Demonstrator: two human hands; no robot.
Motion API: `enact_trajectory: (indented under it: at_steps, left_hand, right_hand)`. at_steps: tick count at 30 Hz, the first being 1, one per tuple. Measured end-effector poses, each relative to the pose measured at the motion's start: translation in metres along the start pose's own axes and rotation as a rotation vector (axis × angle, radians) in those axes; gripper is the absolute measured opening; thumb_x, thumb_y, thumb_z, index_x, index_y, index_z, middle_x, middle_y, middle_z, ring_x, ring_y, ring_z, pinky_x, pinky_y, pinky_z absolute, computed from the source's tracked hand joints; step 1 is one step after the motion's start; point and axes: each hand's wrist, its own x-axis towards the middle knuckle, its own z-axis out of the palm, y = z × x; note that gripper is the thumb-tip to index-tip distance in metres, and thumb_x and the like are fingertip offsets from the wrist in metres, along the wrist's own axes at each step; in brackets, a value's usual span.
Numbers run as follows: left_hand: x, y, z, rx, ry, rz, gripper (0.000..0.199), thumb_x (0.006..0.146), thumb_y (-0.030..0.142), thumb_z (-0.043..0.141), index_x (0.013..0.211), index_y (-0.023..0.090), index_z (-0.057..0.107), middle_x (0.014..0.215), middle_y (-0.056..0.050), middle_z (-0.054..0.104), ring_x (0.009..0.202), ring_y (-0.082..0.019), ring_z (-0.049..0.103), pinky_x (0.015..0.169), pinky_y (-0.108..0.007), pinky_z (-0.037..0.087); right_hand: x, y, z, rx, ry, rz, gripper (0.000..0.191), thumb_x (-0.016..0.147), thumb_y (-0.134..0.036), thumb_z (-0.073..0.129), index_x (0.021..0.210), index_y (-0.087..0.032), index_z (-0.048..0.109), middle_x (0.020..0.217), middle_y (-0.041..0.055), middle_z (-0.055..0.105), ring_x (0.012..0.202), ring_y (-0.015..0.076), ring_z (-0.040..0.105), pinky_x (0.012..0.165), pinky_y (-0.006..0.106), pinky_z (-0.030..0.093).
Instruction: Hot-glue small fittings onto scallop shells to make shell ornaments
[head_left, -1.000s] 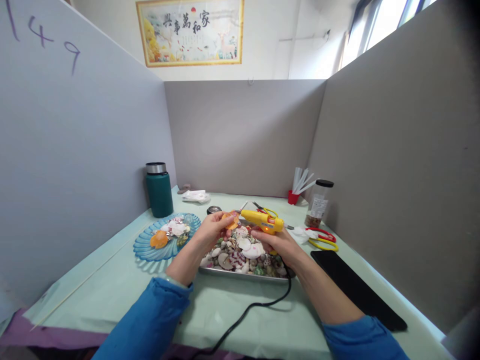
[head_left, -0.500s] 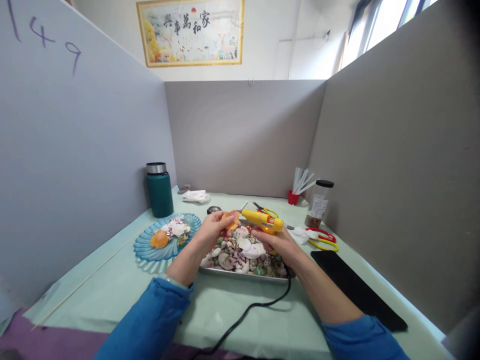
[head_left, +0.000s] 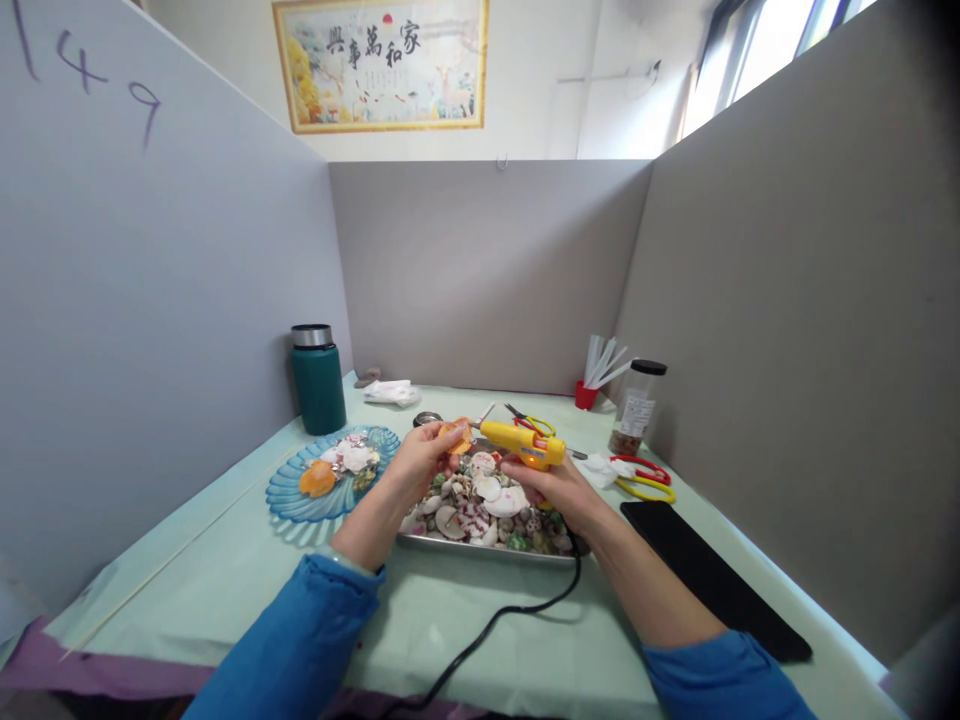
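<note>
Between the fingers of my left hand [head_left: 426,456] is an orange seashell [head_left: 458,437], held above the tray. My right hand [head_left: 546,482] is wrapped round the handle of a yellow hot glue gun [head_left: 523,442], whose nozzle points left and meets or nearly meets the shell. A small orange light glows on the gun, and its black cord [head_left: 517,607] runs down to the table's front edge. Under both hands lies a metal tray [head_left: 487,550] heaped with seashells [head_left: 480,510]. Whether glue is on the shell is too small to make out.
A blue plate [head_left: 281,500] with several shells is at left, near a green bottle [head_left: 317,385]. Red-and-yellow scissors [head_left: 646,480], a black mat [head_left: 716,580], a jar [head_left: 636,410] and a red cup [head_left: 586,396] of glue sticks are at right. Grey partitions [head_left: 491,275] enclose the table.
Both hands, with the shell and the glue gun, have shifted very slightly left. Each hand keeps its hold; the other things stand as before.
</note>
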Motion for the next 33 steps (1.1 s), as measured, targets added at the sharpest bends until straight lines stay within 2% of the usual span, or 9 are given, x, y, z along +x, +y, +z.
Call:
enact_trajectory:
  at_steps: [6, 17, 27, 33]
  left_hand:
    - [0.0, -0.0032, -0.0014, 0.064, -0.015, 0.004, 0.029, 0.07, 0.037, 0.073, 0.073, 0.013, 0.057, 0.053, 0.005, 0.054, 0.038, -0.003, 0.046, 0.034, -0.014, 0.034]
    - [0.0005, -0.0024, 0.0016, 0.261, 0.082, 0.04, 0.032, 0.07, 0.041, 0.07, 0.072, 0.013, 0.055, 0.052, 0.004, 0.054, 0.037, -0.005, 0.048, 0.032, -0.015, 0.033]
    - [-0.0027, 0.0004, 0.0062, 0.292, 0.064, 0.027, 0.033, 0.07, 0.043, 0.07, 0.07, 0.014, 0.056, 0.051, 0.004, 0.053, 0.037, -0.006, 0.048, 0.033, -0.016, 0.035]
    - [-0.0018, -0.001, 0.0046, 0.198, 0.04, 0.037, 0.031, 0.068, 0.04, 0.072, 0.071, 0.014, 0.056, 0.055, 0.004, 0.055, 0.037, -0.005, 0.049, 0.034, -0.015, 0.035]
  right_hand:
    - [0.0011, 0.0017, -0.0011, -0.018, 0.01, 0.019, 0.026, 0.069, -0.035, 0.07, 0.081, -0.013, 0.066, 0.046, -0.0071, 0.043, 0.039, 0.0053, 0.032, 0.038, 0.02, 0.022]
    - [0.0002, 0.002, 0.0004, -0.006, 0.006, 0.015, 0.028, 0.069, -0.036, 0.071, 0.083, -0.013, 0.065, 0.047, -0.007, 0.042, 0.04, 0.0055, 0.032, 0.038, 0.02, 0.024]
    - [0.0021, 0.0052, 0.0012, 0.003, -0.008, -0.011, 0.027, 0.071, -0.037, 0.07, 0.083, -0.014, 0.064, 0.047, -0.0073, 0.041, 0.039, 0.005, 0.031, 0.037, 0.02, 0.022]
    - [0.0019, 0.0058, 0.0029, -0.006, 0.004, 0.008, 0.027, 0.07, -0.037, 0.071, 0.083, -0.013, 0.065, 0.047, -0.0074, 0.042, 0.039, 0.005, 0.032, 0.038, 0.02, 0.023]
